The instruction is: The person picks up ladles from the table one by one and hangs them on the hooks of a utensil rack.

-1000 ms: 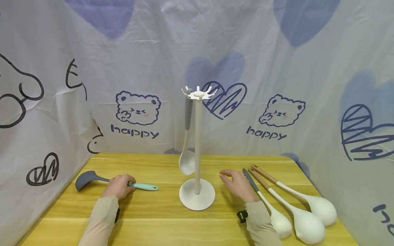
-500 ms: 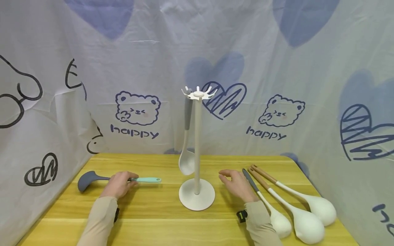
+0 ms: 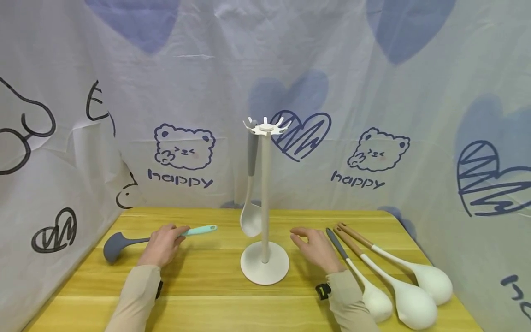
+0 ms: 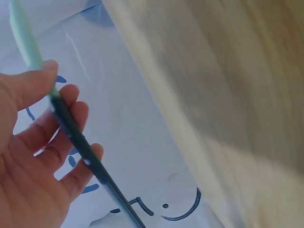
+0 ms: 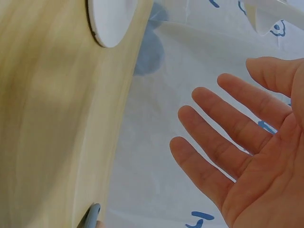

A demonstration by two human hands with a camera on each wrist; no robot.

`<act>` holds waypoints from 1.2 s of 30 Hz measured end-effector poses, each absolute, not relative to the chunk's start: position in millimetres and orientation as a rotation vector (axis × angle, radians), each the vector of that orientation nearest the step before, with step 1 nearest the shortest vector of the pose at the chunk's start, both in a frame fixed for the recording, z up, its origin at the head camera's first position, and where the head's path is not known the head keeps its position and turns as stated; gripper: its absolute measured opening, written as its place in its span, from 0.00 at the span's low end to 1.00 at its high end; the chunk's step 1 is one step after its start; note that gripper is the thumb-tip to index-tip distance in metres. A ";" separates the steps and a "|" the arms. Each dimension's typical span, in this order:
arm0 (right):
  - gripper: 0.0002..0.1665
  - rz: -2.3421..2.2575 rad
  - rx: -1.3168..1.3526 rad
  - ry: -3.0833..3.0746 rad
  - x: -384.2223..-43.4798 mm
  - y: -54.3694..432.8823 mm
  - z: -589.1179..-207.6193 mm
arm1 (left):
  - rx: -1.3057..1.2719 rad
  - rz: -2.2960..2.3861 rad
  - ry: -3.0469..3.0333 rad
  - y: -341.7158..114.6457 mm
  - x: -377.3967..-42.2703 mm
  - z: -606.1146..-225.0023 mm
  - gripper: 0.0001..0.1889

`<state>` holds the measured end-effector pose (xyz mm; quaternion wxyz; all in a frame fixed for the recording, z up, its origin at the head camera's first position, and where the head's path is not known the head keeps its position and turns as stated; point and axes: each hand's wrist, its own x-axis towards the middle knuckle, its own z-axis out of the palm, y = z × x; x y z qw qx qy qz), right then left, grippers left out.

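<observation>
while the left hand (image 3: pixel 162 245) grips the grey-and-mint ladle (image 3: pixel 137 240), the head view gives the layout; the ladle is at the left part of the wooden table (image 3: pixel 215 304), its dark bowl (image 3: pixel 114 246) outward, its mint handle (image 3: pixel 202 230) pointing inward toward the white stand (image 3: pixel 265 198), the two apart; whether the bowl touches the wood cannot be told; the right hand (image 3: pixel 315 249) is between the stand and a dark-handled ladle (image 3: pixel 377 302), with two brown-handled ladles (image 3: pixel 415 306) beyond; a grey-handled ladle (image 3: pixel 252 152) hangs from the stand's hooked top.

left wrist view: thumb (image 4: pixel 33 85) against the mint handle near its joint with the dark shaft (image 4: pixel 78 135), fingers (image 4: pixel 78 175) curled under the shaft; a light grasp; bowl out of frame; judged light overall, bowl end the heavier; shaft looks stiff, not fragile; the smooth, slim section could roll or slip in a loose pinch; best hold probably at the joint, thumb opposing fingers, to check the bowl's swing.

right wrist view: right hand grasps nothing, fingers apart and relaxed; the stand's round base (image 5: pixel 111 23) lies at the top, a dark handle tip at the bottom; table pale, smooth-looking, wood-grained, shadowed in broad patches; behind and to both sides, as the head view also shows, wrinkled white cloth (image 3: pixel 232 55) printed with hearts, bears and "happy".
</observation>
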<state>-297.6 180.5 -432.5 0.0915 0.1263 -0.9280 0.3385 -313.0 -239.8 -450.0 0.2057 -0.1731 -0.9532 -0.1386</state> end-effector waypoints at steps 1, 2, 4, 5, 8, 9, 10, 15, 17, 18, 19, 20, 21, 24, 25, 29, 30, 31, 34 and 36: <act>0.19 1.006 0.377 -2.756 -296.9 180.8 -431.7 | -0.479 -0.391 -2.648 -238.6 -313.5 -450.2 0.14; 0.19 1.006 0.381 -2.754 -296.5 181.2 -430.9 | -0.476 -0.395 -2.639 -237.1 -314.2 -450.1 0.14; 0.19 0.999 0.385 -2.749 -295.5 181.8 -429.1 | -0.470 -0.409 -2.619 -233.7 -315.1 -449.4 0.15; 0.19 0.995 0.384 -2.749 -295.1 181.8 -427.9 | -0.467 -0.408 -2.609 -232.2 -315.3 -449.0 0.16; 0.20 0.984 0.384 -2.750 -295.5 180.4 -424.5 | -0.463 -0.424 -2.579 -227.5 -315.8 -447.1 0.17; 0.20 0.977 0.385 -2.748 -295.9 179.5 -423.0 | -0.464 -0.430 -2.567 -225.6 -315.4 -445.5 0.17; 0.20 0.969 0.383 -2.748 -296.3 178.4 -421.5 | -0.467 -0.434 -2.554 -223.9 -315.1 -444.1 0.17; 0.19 0.949 0.382 -2.637 -300.0 170.2 -410.8 | -0.487 -0.475 -2.503 -214.7 -310.3 -431.7 0.16; 0.18 0.961 0.386 -2.561 -301.4 166.5 -405.5 | -0.489 -0.498 -2.489 -211.7 -307.4 -425.8 0.16; 0.18 0.963 0.392 -2.527 -301.9 164.8 -403.0 | -0.487 -0.509 -2.483 -210.3 -305.9 -423.1 0.16; 0.18 0.970 0.398 -2.495 -302.4 163.1 -400.2 | -0.484 -0.519 -2.478 -208.8 -304.4 -420.5 0.17; 0.18 0.974 0.408 -2.460 -302.8 161.8 -397.7 | -0.483 -0.527 -2.474 -207.5 -303.2 -418.1 0.17; 0.18 0.976 0.417 -2.430 -303.1 160.5 -395.0 | -0.485 -0.540 -2.472 -206.1 -302.2 -415.6 0.17; 0.16 0.966 0.442 -2.351 -304.3 157.8 -387.9 | -0.489 -0.563 -2.472 -202.1 -300.7 -410.7 0.18; 0.16 0.962 0.451 -2.327 -304.6 157.0 -385.7 | -0.488 -0.570 -2.475 -200.8 -300.4 -409.3 0.18; 0.14 0.921 0.489 -2.260 -307.1 154.6 -378.7 | -0.474 -0.601 -2.489 -196.2 -298.4 -404.2 0.19; 0.14 0.912 0.501 -2.244 -307.6 153.9 -376.9 | -0.472 -0.611 -2.490 -195.1 -297.9 -402.9 0.19; 0.14 0.903 0.513 -2.226 -308.0 153.1 -374.8 | -0.475 -0.617 -2.491 -194.1 -297.3 -401.6 0.19; 0.12 0.885 0.556 -2.159 -309.1 149.9 -367.8 | -0.489 -0.642 -2.494 -191.9 -296.5 -398.2 0.19; 0.11 0.878 0.593 -2.109 -309.8 147.2 -362.3 | -0.497 -0.656 -2.498 -190.5 -296.6 -395.6 0.19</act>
